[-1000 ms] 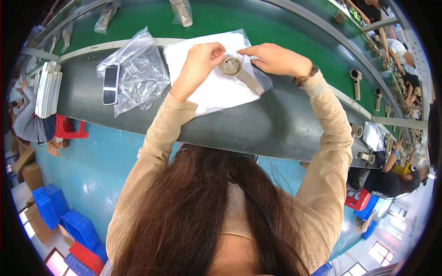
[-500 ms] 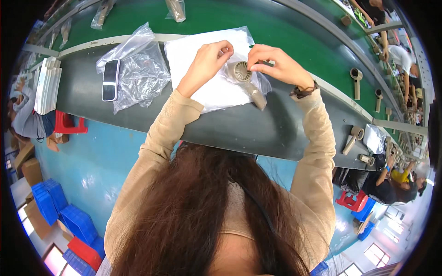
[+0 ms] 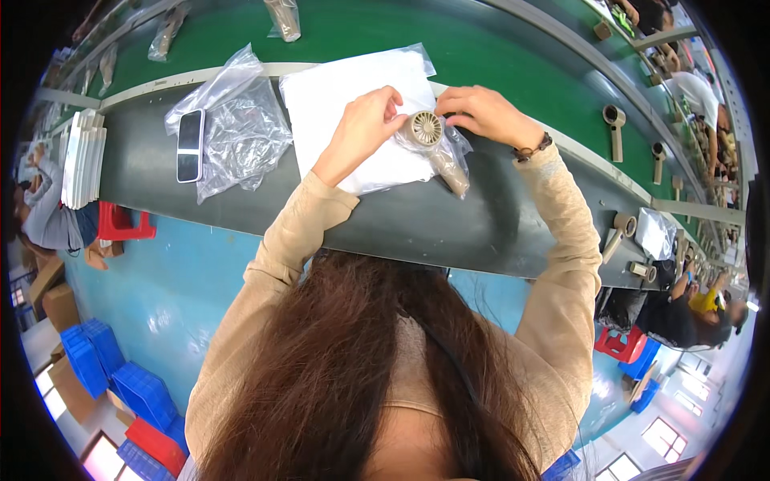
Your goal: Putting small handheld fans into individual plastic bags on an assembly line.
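Observation:
A beige handheld fan with a round slatted head lies in a clear plastic bag. Its handle slants down toward the near right, over the edge of a stack of white sheets or bags. My left hand is at the left of the fan head, thumb and fingers curled together at the bag's edge. On the other side, my right hand bends its fingers onto the bag's upper right. Fingertips partly hide the film that each hand pinches.
A phone rests beside crumpled clear bags on the dark worktable. Beyond runs a green conveyor belt carrying fans, including one bagged fan. White stacked pieces stand at the left. Other people work at both sides.
My left hand has come down and right, against the fan head. My right hand has drawn slightly right, off the head's rim. Fans on the belt have shifted left.

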Demonstrator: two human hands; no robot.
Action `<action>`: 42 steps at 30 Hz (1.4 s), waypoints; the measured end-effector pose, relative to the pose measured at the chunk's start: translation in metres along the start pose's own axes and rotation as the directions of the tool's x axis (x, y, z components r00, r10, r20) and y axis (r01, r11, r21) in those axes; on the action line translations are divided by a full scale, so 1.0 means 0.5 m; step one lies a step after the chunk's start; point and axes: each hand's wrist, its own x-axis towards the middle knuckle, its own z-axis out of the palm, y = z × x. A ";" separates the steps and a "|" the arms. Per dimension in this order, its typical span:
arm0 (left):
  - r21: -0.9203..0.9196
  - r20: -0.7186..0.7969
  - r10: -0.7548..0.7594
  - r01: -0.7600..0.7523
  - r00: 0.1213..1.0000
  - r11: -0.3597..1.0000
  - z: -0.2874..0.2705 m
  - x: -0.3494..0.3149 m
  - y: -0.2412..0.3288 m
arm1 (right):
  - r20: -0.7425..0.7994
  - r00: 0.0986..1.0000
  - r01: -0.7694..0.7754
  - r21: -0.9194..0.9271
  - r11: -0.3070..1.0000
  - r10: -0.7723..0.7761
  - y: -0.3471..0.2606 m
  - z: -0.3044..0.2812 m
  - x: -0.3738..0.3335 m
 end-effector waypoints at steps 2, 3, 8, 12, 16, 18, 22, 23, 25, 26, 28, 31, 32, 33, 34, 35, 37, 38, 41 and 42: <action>0.040 0.034 -0.061 0.059 0.998 0.997 -0.003 -0.018 0.012 | 0.024 0.999 -0.030 0.145 0.989 0.027 0.007 0.013 -0.016; 0.144 0.090 -0.100 0.086 0.991 0.986 -0.006 -0.028 0.018 | -0.009 1.000 0.001 0.152 0.988 0.000 0.008 0.022 -0.025; 0.113 0.135 -0.057 0.041 0.989 0.993 0.008 -0.044 0.022 | -0.045 0.999 0.010 0.428 0.904 0.010 -0.008 0.023 -0.056; -0.483 0.335 -0.113 0.273 0.936 0.832 0.018 -0.014 0.004 | -0.371 0.920 0.194 0.706 0.681 0.123 -0.014 0.033 -0.071; -0.796 0.200 -0.113 0.229 0.973 0.561 0.037 0.024 0.007 | -0.515 0.725 0.285 0.829 0.482 0.457 -0.032 0.073 -0.024; -0.784 0.077 -0.147 0.151 0.986 0.602 0.037 0.022 0.032 | -0.629 0.514 0.249 0.760 0.600 0.583 -0.013 0.052 -0.002; -0.241 0.113 -0.014 0.041 0.994 0.970 0.034 -0.035 0.064 | -0.807 0.296 0.056 0.549 0.834 0.511 0.170 -0.013 0.011; -0.038 0.173 0.127 -0.122 0.977 0.992 0.042 -0.057 0.059 | -0.863 0.238 -0.163 0.418 0.894 0.447 0.201 -0.026 0.018; 0.144 0.261 0.262 -0.306 0.929 0.941 0.055 -0.090 0.052 | -0.891 0.147 -0.317 0.369 0.874 0.430 0.189 -0.060 0.050; 0.208 0.246 0.259 -0.312 0.934 0.927 0.061 -0.102 0.048 | -0.915 0.064 -0.456 0.328 0.827 0.398 0.192 -0.078 0.064; 0.247 0.253 0.304 -0.365 0.919 0.898 0.072 -0.104 0.054 | -0.903 0.057 -0.638 0.295 0.711 0.426 0.344 -0.056 0.062; 0.263 0.284 0.228 -0.304 0.931 0.915 0.061 -0.108 0.051 | -0.884 0.114 -0.718 0.241 0.652 0.453 0.443 -0.016 0.095; 0.265 0.286 0.166 -0.244 0.944 0.933 0.056 -0.109 0.047 | -0.840 0.049 -0.679 0.369 0.635 0.540 0.425 -0.026 0.112; 0.263 0.299 0.111 -0.193 0.948 0.945 0.055 -0.107 0.050 | -0.847 0.026 -0.687 0.371 0.625 0.532 0.455 -0.025 0.090; 0.254 0.311 0.135 -0.219 0.941 0.942 0.056 -0.102 0.057 | -0.858 0.134 -0.619 0.318 0.718 0.495 0.492 -0.014 0.067; 0.230 0.266 0.125 -0.189 0.956 0.955 0.053 -0.100 0.064 | -0.860 0.243 -0.534 0.267 0.802 0.449 0.521 -0.006 0.047; 0.212 0.215 0.093 -0.139 0.972 0.967 0.051 -0.100 0.068 | -0.899 0.264 -0.685 0.080 0.724 0.350 0.527 -0.020 -0.009; 0.179 0.153 0.013 -0.041 0.988 0.983 0.052 -0.100 0.071 | -0.918 0.310 -0.796 -0.107 0.596 0.248 0.516 -0.037 -0.049; 0.023 0.077 -0.122 0.120 0.990 0.992 0.043 -0.101 0.084 | -0.860 0.360 -0.928 -0.291 0.233 0.360 0.554 -0.089 -0.226; -0.096 0.067 -0.155 0.161 0.986 0.982 0.039 -0.098 0.083 | -0.858 0.359 -0.933 -0.317 0.171 0.367 0.579 -0.096 -0.287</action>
